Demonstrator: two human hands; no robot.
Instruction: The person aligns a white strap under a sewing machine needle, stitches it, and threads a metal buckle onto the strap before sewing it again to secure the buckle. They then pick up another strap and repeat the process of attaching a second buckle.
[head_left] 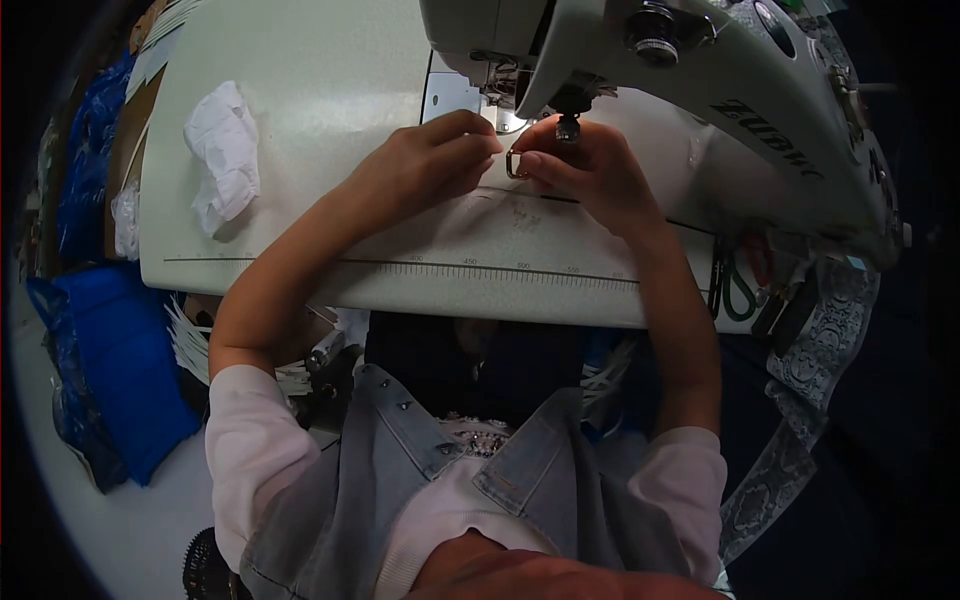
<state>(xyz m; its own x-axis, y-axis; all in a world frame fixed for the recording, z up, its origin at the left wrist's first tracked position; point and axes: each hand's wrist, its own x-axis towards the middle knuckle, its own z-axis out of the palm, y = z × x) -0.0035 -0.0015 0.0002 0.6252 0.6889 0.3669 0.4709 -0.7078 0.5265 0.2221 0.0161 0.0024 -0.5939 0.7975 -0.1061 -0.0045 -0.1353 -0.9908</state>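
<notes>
At the far edge of the bench (300, 90), directly under the head of the sewing machine (740, 90), the head view shows both hands meeting on a small metal ring (514, 164). The left hand (435, 155) has its grip narrowed to a fingertip pinch at the ring's left side. The right hand (590, 175) pinches the ring's right side between thumb and forefinger, so the ring is held between the two, just in front of the needle. A piece of pale fabric (480, 215) lies flat beneath the hands; whether it is threaded through the ring is too small to tell. By my reading the work stands at the placing stage: the ring is up at the needle but no seam shows around it, so the stitching itself looks yet to be done. The bench is a smooth off-white top with a printed scale (500, 267) along its near edge. A crumpled white cloth (222, 150) lies towards its left edge, well apart from the hands, and green-handled scissors (735, 285) hang by its near right corner. Past the left edge are blue bags (120, 360) and a sheaf of white strips (188, 340), and a patterned lace band (800, 390) trails down on the right. The room beyond is dark, with light falling only on the bench.
</notes>
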